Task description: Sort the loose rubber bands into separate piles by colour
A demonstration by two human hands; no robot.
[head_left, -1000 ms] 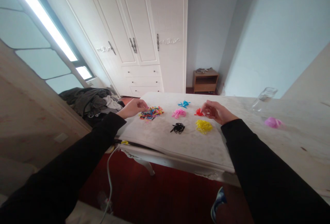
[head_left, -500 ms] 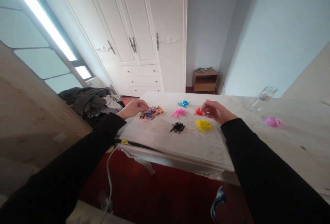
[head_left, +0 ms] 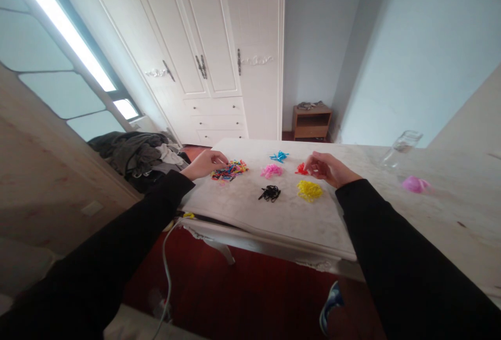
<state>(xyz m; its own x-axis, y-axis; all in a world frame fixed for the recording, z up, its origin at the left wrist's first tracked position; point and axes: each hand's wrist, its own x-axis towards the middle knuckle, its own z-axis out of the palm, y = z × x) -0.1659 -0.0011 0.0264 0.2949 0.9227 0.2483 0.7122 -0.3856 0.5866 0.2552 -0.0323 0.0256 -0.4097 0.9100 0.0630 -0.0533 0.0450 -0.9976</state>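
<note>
My left hand (head_left: 208, 164) is at the upper left edge of a mixed pile of small coloured rubber bands (head_left: 230, 172). Its thumb and fingertips are pinched together; whatever is between them is too small to make out. Beside the red rubber bands (head_left: 301, 168), my right hand (head_left: 323, 168) has its fingers curled in and partly covers that heap. What its fingertips hold, if anything, is hidden. Between and below the hands lie separate heaps: blue rubber bands (head_left: 279, 157), pink rubber bands (head_left: 271, 170), black rubber bands (head_left: 270, 193) and yellow rubber bands (head_left: 309, 191).
The heaps lie on a pale table (head_left: 235, 207). Farther right are a tilted clear glass bottle (head_left: 402, 148) and a pink-purple object (head_left: 415, 184). Dark clothes (head_left: 133, 157) are piled off the table's left side. A white cable (head_left: 166, 272) hangs by the front edge.
My left hand has shifted slightly right, over the edge of the mixed pile. The right hand has stayed beside the red rubber bands, and the heaps look the same.
</note>
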